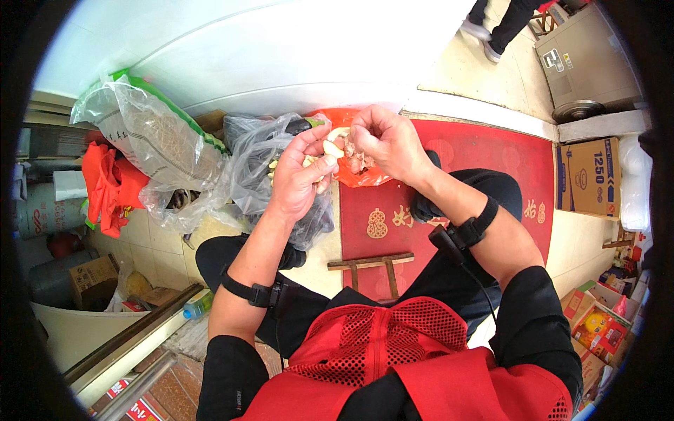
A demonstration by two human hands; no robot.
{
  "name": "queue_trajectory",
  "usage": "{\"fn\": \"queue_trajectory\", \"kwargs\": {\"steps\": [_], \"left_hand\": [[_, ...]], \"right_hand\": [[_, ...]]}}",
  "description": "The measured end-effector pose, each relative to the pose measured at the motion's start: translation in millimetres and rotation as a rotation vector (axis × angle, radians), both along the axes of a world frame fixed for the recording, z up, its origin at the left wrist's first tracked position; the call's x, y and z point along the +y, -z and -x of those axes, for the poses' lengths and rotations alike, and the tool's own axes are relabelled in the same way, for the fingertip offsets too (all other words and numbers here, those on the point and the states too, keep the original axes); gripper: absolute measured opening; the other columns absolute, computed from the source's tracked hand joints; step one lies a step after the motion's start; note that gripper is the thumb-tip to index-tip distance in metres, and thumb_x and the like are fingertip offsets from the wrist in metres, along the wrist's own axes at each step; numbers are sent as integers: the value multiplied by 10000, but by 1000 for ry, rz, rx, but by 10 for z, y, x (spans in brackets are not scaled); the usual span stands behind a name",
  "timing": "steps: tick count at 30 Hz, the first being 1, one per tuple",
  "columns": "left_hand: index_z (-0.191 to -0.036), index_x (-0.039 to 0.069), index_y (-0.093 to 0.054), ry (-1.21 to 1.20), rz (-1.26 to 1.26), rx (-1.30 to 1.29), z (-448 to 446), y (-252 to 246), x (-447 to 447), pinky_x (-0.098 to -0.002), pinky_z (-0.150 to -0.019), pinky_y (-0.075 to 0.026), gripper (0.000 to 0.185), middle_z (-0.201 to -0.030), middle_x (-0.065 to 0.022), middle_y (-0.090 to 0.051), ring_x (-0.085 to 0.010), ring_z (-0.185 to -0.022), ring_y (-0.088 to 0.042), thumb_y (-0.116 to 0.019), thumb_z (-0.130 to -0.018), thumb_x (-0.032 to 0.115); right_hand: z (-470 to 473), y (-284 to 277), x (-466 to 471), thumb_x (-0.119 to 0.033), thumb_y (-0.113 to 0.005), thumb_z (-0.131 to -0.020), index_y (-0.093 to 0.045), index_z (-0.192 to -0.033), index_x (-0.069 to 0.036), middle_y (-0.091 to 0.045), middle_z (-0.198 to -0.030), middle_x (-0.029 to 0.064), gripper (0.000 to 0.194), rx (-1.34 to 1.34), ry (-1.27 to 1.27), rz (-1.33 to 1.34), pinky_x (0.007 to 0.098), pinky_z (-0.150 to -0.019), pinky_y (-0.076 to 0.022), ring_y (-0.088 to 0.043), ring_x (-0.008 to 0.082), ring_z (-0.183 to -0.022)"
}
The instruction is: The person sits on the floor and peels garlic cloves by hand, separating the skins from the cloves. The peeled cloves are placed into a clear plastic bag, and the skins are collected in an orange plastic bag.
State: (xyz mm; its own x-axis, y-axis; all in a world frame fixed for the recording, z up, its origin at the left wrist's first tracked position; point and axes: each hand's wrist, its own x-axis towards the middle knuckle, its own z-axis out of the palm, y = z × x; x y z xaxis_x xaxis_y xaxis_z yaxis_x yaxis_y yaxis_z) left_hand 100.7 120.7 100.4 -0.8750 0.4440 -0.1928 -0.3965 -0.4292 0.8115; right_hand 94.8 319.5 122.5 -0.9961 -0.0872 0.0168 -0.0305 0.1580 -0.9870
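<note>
My left hand (305, 171) holds a pale, peeled garlic clove (333, 149) between thumb and fingers, with more pale cloves against its palm and fingers. My right hand (389, 142) is close beside it, its thumb and forefinger pinched together near the clove; whether they grip anything is hidden. Below both hands an orange-red plastic bag (363, 180) stands open, with pinkish-brown pieces (359, 162), which look like garlic skins or bulbs, inside. Left of it, clear plastic bags (253, 181) partly cover more pale cloves and a dark eggplant (298, 126).
A large clear sack (174, 142) leans at the white wall on the left. A red mat (474, 152) lies on the floor, with a wooden stool (371, 261) between my legs. A cardboard box (588, 176) stands right. Another person's legs (505, 26) are at the top right.
</note>
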Motion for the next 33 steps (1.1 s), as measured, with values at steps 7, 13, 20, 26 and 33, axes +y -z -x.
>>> {"fn": "queue_trajectory", "kwargs": {"steps": [7, 13, 20, 26, 33], "left_hand": [[-1257, 58, -560, -49, 40, -152, 73, 101, -100, -184, -481, -407, 353, -1126, -108, -664, -100, -749, -601, -628, -911, 59], [-1024, 84, -610, -334, 137, -334, 320, 161, -465, -184, -446, -378, 116, -953, -75, -676, -87, -665, -564, -649, -937, 150], [-888, 85, -581, -442, 335, -394, 458, 316, -1011, -194, -396, -339, 257, -761, -7, -595, -67, -560, -523, -714, -905, 304], [-766, 91, -574, -410, 620, -515, 386, 956, -1242, -201, -361, -288, 310, -621, 11, -538, -66, -454, -442, -739, -882, 327], [-821, 83, -573, -409, 516, -502, 360, 1017, -1146, -200, -368, -289, 313, -660, -8, -537, -70, -475, -448, -693, -914, 357]], "right_hand": [[157, 161, 179, -136, -644, -839, -598, -813, 24, -630, -672, 84, 168, -111, 129, -358, 298, -578, -506, -596, 123, -606], [299, 658, 383, -141, -671, -772, -643, -809, 17, -667, -727, 188, 164, -235, 134, -494, 383, -678, -532, -677, 284, -696], [281, 775, 302, -176, -549, -837, -705, -922, 4, -687, -886, 238, 253, -138, 94, -661, 439, -814, -526, -674, 378, -883], [150, 309, 134, -153, -555, -838, -686, -954, 17, -696, -898, 211, 244, -143, -59, -472, 400, -792, -527, -679, 332, -840], [-5, 82, 102, -135, -562, -837, -680, -935, 9, -683, -830, 196, 210, -100, -132, -407, 389, -719, -524, -673, 294, -757]]}}
